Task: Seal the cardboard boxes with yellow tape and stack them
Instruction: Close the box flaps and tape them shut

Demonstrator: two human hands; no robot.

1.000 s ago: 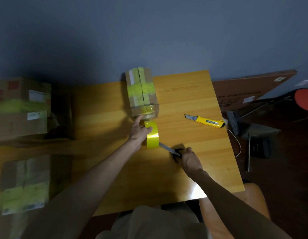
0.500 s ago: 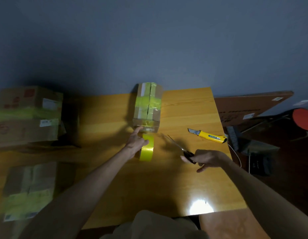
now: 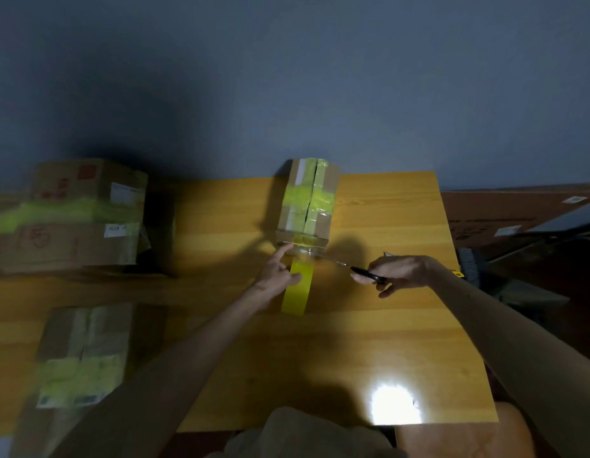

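Left hand [image 3: 276, 272] forefinger on box [image 3: 306, 203]; right hand [image 3: 396, 272] grips scissors [image 3: 346, 266]

Left hand [image 3: 280, 276] points forefinger forward; right hand [image 3: 399, 272] curled.

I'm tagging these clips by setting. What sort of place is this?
Probably a makeshift packing spot in a plain room: wooden table against a grey wall, taped cardboard boxes at left.

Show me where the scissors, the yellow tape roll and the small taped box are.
scissors [image 3: 364, 274]: head view, on the black handle.
yellow tape roll [image 3: 295, 295]: head view, on the outer yellow band.
small taped box [image 3: 297, 196]: head view, on the yellow tape across its top.
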